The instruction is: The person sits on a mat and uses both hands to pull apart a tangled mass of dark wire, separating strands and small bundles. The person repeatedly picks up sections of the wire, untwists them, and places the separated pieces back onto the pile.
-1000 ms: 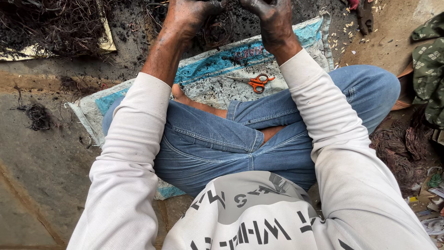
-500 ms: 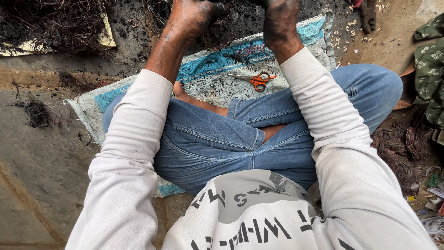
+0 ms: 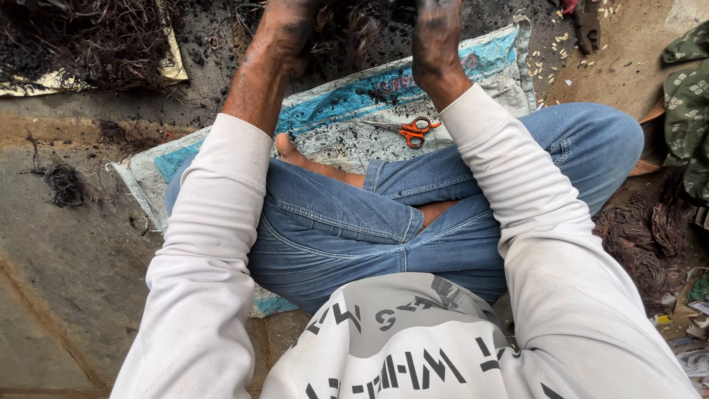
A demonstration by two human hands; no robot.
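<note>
Both sooty hands, left hand [image 3: 292,29] and right hand [image 3: 437,33], fingers cropped, amid dark wire tangle [image 3: 354,29].

Both soot-black hands, left hand [image 3: 289,29] and right hand [image 3: 437,33], have risen further toward the frame's top edge.

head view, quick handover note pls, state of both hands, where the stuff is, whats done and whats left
Left hand: sooty, at the top edge, in a tangle of dark burnt wire; grip cut off by the frame.
Right hand: sooty, at the same tangle; fingers out of view.
Orange-handled scissors: lying unused on the blue-and-white sack before the crossed legs.
Done: coppery wire heap on the right.
Left: big blackened wire pile, upper left.
</note>
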